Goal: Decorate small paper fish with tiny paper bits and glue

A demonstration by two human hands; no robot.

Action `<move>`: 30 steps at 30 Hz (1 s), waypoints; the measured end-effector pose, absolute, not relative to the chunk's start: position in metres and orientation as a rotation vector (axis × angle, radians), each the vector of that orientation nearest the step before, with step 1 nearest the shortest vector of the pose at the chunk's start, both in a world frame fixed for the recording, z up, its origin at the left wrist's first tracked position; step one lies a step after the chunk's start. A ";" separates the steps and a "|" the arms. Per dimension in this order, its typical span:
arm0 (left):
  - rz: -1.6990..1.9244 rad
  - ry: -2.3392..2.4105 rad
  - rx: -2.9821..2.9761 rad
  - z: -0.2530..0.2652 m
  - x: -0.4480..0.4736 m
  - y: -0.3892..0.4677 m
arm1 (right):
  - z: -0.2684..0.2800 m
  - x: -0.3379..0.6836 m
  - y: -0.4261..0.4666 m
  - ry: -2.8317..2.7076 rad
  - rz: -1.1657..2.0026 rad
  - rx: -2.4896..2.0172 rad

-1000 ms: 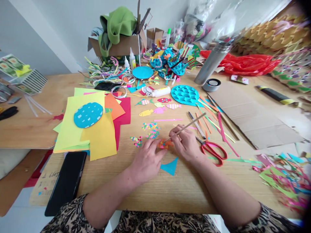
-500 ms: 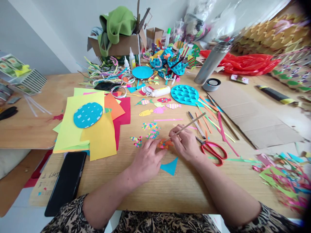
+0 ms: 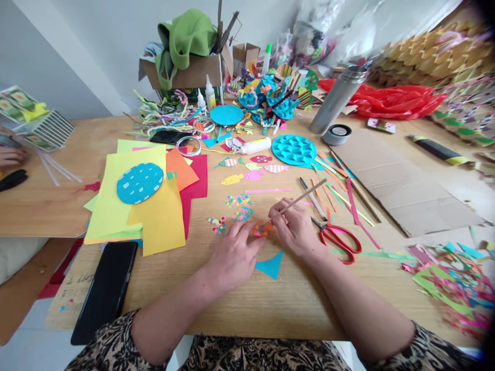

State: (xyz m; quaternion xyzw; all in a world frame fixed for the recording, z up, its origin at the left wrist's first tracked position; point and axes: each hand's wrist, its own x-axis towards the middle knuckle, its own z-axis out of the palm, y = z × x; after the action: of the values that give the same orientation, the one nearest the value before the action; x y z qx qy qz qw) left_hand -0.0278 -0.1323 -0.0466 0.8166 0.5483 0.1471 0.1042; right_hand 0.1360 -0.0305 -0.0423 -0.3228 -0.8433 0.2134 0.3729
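A small orange paper fish (image 3: 260,230) with colored bits on it lies on the table between my hands. My left hand (image 3: 234,251) has its thumb and forefinger at the fish's left and lower edge, holding it against the tabletop. In a pinch, my right hand (image 3: 294,228) holds a thin wooden stick (image 3: 307,193), slanted, its lower tip touching the fish. Tiny colored paper bits (image 3: 243,212) lie in small piles beyond my left hand. A blue paper scrap (image 3: 271,265) is just below the fish. Several finished-looking paper fish (image 3: 253,175) lie farther back.
Red-handled scissors (image 3: 340,242) and a pen (image 3: 313,198) lie right of my right hand. Colored paper sheets (image 3: 104,206) and a black phone (image 3: 104,293) are at left. A steel flask (image 3: 338,100) and cardboard (image 3: 402,180) stand or lie at right. Another person's hand (image 3: 11,156) shows far left.
Another person's hand has come into view at the far left edge. My hands, the stick and the orange fish show hardly any movement.
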 end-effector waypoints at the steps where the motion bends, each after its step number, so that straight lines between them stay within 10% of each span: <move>1: 0.432 1.615 2.408 -0.047 -0.028 -0.132 | -0.042 0.136 -0.031 -2.162 0.548 -0.826; 30: 0.406 1.720 2.420 -0.054 -0.027 -0.128 | -0.041 0.136 -0.031 -2.096 0.620 -0.904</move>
State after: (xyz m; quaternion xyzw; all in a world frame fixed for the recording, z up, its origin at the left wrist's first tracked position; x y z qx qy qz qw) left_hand -0.0266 -0.1281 -0.0540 0.8054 0.5726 0.1352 0.0722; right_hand 0.1358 -0.0310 -0.0413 -0.3537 -0.8201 0.2426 0.3787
